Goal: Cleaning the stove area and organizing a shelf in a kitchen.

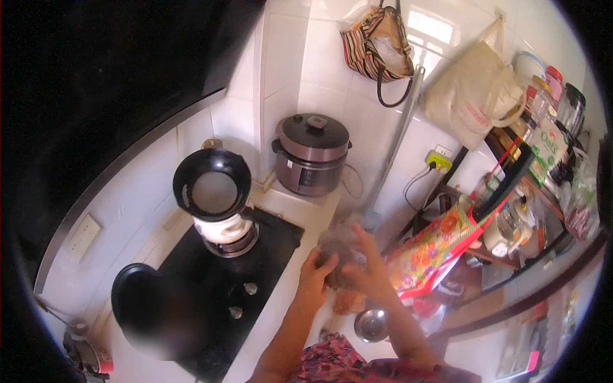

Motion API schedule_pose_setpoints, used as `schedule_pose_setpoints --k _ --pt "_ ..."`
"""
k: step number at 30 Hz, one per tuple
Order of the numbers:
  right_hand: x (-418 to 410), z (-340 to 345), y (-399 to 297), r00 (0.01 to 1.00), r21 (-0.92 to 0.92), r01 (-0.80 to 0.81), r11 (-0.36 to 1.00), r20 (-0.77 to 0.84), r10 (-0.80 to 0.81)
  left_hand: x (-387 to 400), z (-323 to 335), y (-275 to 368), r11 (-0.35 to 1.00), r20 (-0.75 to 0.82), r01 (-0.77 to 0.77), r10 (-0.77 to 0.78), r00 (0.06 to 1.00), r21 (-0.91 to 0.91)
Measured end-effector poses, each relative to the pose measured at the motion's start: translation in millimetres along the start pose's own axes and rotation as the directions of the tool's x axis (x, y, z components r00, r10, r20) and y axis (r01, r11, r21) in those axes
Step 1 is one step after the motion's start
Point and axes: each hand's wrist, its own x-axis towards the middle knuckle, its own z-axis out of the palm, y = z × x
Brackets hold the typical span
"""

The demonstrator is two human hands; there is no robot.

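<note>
My left hand [314, 277] grips a dark, rounded container [339, 256], with the thumb lying across its near side. Motion blur hides exactly what the container is. On its other side my right hand [371, 270] has its fingers spread and blurred. I cannot tell whether those fingers touch the container. Both hands are over the space just right of the white counter edge [282, 287]. Below them, a round orange-brown object [348, 302] and a shiny metal bowl or lid [371, 325] show near the floor.
Left of me, a black cooktop [268, 258] bears a black wok [212, 184] on a pale pot [222, 230]. A second black pan [131, 287] is partly blurred. An electric pressure cooker [311, 155] stands in the corner. To the right are a floral cloth cover [431, 249] and a crowded shelf rack [546, 196].
</note>
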Motion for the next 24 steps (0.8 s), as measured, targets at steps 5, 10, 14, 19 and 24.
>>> schedule_pose_setpoints --k 5,10,14,19,24 --pt "77 -29 42 0.932 -0.252 0.264 0.931 0.315 -0.179 70 10 -7 0.980 -0.089 -0.060 0.078 0.993 0.187" --pt "168 -60 91 0.991 0.044 0.025 0.999 0.132 -0.031 110 26 17 0.954 -0.152 -0.217 0.251 0.956 0.208" --pt "285 -87 158 0.998 -0.002 0.067 0.998 0.009 -0.067 106 18 47 0.937 -0.326 -0.292 0.341 0.882 0.189" --pt "419 -103 207 0.949 -0.241 0.288 0.927 -0.061 -0.311 91 19 81 0.909 -0.423 -0.376 0.416 0.805 0.179" --pt "531 -94 241 0.717 -0.846 0.432 0.313 0.112 -0.688 90 -1 96 0.831 -0.365 -0.460 0.552 0.750 0.312"
